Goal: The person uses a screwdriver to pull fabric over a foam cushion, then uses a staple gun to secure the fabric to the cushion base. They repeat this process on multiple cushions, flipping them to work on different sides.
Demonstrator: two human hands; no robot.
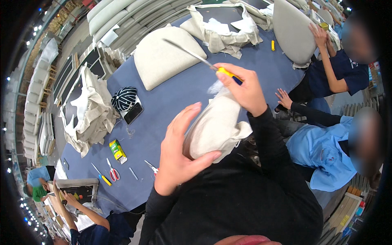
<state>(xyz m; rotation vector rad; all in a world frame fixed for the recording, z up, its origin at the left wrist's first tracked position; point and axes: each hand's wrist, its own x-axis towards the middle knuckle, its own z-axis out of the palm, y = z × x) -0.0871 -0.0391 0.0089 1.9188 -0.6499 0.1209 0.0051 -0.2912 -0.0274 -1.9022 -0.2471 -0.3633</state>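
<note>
My right hand (249,87) is closed round the yellow and blue handle of a screwdriver (192,54). Its long metal shaft points up and left over the table. Just below that hand, close to my body, is a beige fabric-covered piece (214,126) with loose cloth along its right edge. My left hand (173,151) lies along the left side of this piece, thumb and fingers spread wide apart. The thumb crosses its lower front. A tuft of white filling (215,86) shows at its top. How firmly the left hand presses cannot be seen.
A beige padded seat (167,55) and cloth-draped panels (87,110) lie on the blue table (253,57). At left are a patterned cap (124,99), phone (133,113), small yellow-green box (117,151), red-handled scissors (113,174) and another screwdriver (102,175). Co-workers sit at right and lower left.
</note>
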